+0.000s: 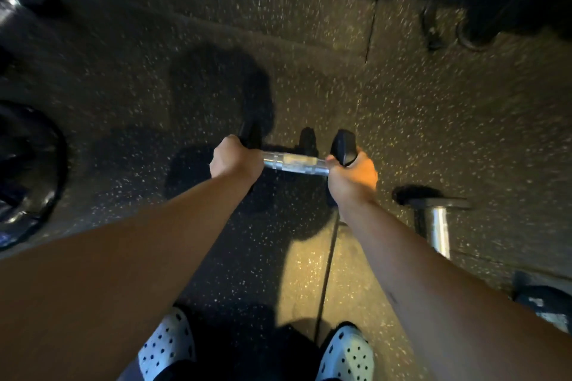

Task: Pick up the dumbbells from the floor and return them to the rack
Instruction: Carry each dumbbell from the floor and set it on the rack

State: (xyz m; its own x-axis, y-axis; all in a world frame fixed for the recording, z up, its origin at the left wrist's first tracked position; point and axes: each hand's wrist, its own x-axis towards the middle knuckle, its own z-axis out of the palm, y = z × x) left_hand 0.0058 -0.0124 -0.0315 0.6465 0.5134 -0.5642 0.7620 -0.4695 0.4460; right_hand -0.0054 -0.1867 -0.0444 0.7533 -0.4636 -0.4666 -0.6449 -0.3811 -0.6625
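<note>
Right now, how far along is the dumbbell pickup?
Done: nothing visibly racked; no rack is clearly in view. In hand: the left hand and right hand both grip one dumbbell at either end of its chrome handle; whether it is off the floor yet is unclear. Left: carry it to the rack, then fetch the second dumbbell lying to the right.

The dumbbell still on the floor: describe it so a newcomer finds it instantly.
On the speckled rubber floor, look right of the right hand. There lies the black-headed dumbbell with a chrome handle, pointing towards the camera. Unlike the dumbbell gripped in both hands, nobody touches it.
</note>
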